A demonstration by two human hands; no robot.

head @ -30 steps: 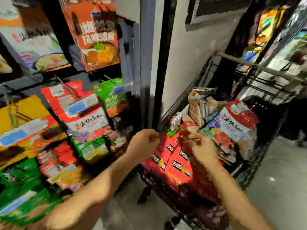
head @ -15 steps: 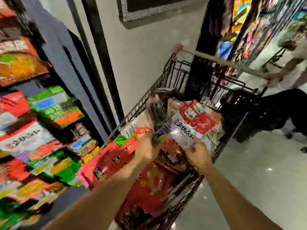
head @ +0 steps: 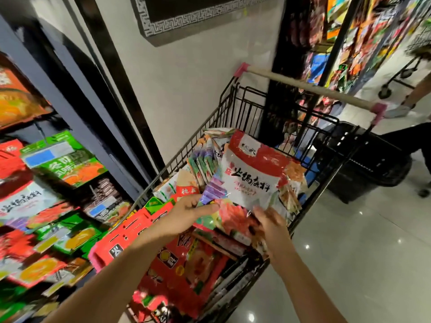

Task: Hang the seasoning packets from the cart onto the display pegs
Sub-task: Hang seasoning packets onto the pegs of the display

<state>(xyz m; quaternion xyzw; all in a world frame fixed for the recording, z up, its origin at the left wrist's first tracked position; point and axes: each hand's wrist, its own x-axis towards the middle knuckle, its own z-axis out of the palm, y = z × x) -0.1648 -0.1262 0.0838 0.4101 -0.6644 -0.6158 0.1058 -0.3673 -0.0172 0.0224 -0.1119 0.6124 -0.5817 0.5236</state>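
Note:
A black wire cart [head: 211, 127] stands in front of me, heaped with seasoning packets. On top lies a white and red packet [head: 250, 176] with black lettering. My left hand [head: 186, 213] holds the left lower edge of a stack of packets, thumb on top near a purple-edged packet [head: 213, 190]. My right hand [head: 271, 223] touches the stack's lower right side under the white and red packet, fingers spread. Red packets [head: 130, 231] fill the cart's near left corner. The display pegs carry hanging packets on the left, among them a green one [head: 63, 157].
The cart's handle [head: 307, 88] points away from me toward the right. A black bin [head: 363, 164] sits on the glossy floor beyond the cart. Another person's legs and a second cart's wheels [head: 384, 93] show at the far right. More shelving rises at the upper right.
My view has swung from the peg display to the cart. Both hands moved from near the red packets up to the stack under the white and red packet.

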